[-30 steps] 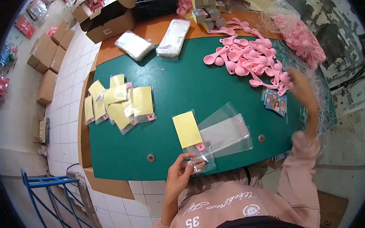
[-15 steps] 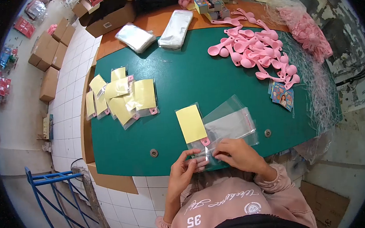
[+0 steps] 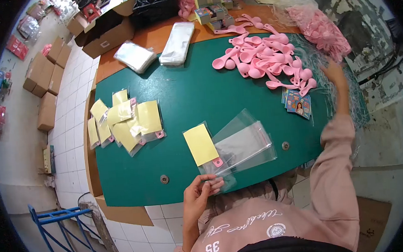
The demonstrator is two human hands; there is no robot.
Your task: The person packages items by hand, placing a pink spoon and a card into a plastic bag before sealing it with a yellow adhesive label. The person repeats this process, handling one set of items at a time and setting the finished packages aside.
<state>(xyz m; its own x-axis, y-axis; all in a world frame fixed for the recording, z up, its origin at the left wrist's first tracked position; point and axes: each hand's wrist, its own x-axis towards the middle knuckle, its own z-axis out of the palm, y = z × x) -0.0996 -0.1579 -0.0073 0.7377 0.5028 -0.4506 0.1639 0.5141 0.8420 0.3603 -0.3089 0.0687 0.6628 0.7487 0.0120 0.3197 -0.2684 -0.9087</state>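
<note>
A clear plastic bag [image 3: 205,166] lies near the table's front edge, with a yellow card [image 3: 200,144] and the pink handle end of a spoon [image 3: 218,162] inside. My left hand [image 3: 200,190] pinches the bag's near end between thumb and fingers. Far to the right, my right hand [image 3: 334,74] is stretched out with its fingers apart, over a tangle of clear plastic strips [image 3: 320,63]. Beside the filled bag lie several flat clear bags [image 3: 246,146], overlapping.
Pink measuring spoons [image 3: 264,55] form a heap at the back right, near small printed cards [image 3: 298,105]. Filled bags [image 3: 127,121] are piled at left. Two stacks of clear bags [image 3: 135,56] [image 3: 177,44] lie at the back. A pink-filled plastic sack [image 3: 322,31] sits far right.
My right hand has left the bag and swung out right to the plastic strips. My left hand stays on the bag's near end. The whole view has shifted slightly.
</note>
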